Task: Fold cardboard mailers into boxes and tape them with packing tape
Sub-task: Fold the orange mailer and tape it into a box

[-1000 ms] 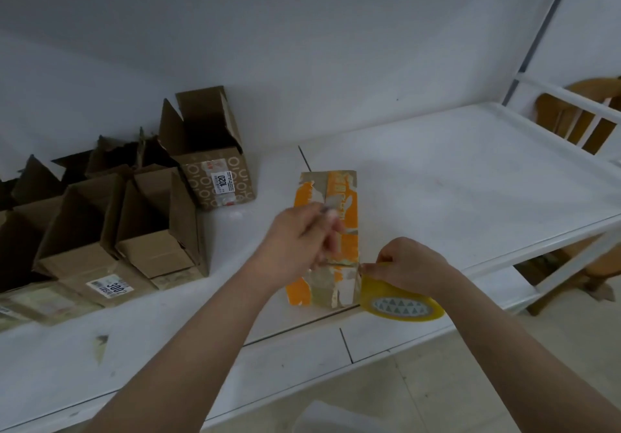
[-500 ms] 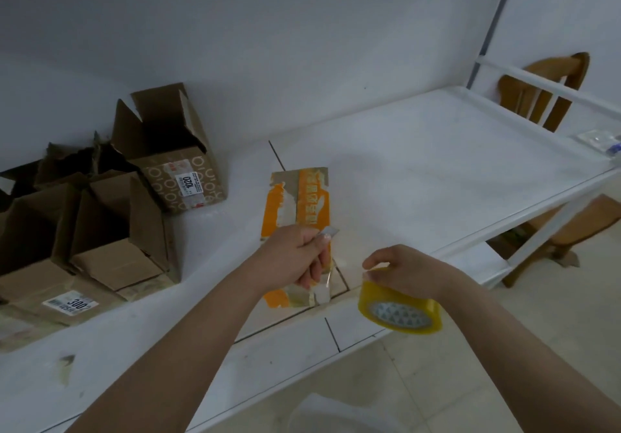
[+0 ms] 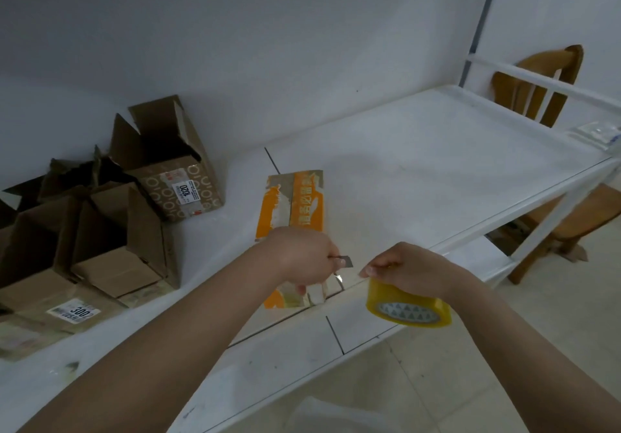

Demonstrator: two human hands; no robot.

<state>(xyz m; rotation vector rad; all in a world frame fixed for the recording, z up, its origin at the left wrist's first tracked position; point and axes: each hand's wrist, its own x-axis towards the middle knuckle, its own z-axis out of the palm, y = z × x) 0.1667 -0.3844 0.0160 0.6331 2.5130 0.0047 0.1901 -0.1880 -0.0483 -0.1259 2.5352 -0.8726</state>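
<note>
Right hand [image 3: 408, 269] grips tape roll [image 3: 408, 306] beside mailer [image 3: 292, 220].

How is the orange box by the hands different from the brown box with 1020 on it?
The orange box lies flat on the white table; the brown box stands up as a full box shape. The orange one has big orange patches with writing; the brown one has a pattern of small rings and a white label. The brown box's top flaps stand open; the orange one shows no raised flaps. Both are cardboard and sit on the same table.
</note>
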